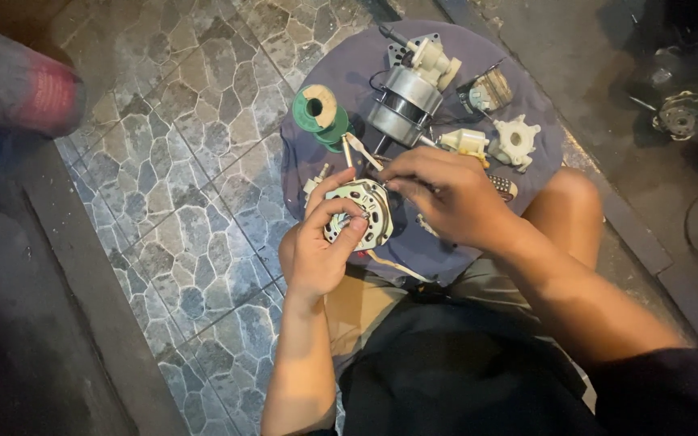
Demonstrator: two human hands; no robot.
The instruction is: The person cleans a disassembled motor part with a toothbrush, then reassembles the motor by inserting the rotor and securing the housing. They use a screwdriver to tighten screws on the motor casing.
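While the person sits over a round purple cloth [317,173] spread on the stone-patterned floor [171,145], the left hand [321,246] is clamped on a round pale motor plate [363,211], fingers curled over its near rim and thumb across its face. That plate hovers over the near edge of the cloth, just above the person's lap. The right hand [446,198] comes in from the other side, its fingertips pinched together at the plate's far edge (what they pinch is too small to make out). A thin pale wire [397,266] trails from the plate toward the lap.

Farther out on the cloth lies a grey metal motor [404,103] with a cream plastic housing at its far end. Left of the motor sits a green spool [319,113]; between spool and plate rest cream-handled pliers [359,149]. Right of the motor are a white toothed plastic part [515,141], a small cream part [464,141] and a small dark block [486,91]. A bare knee [571,198] shows beside the cloth's right edge.
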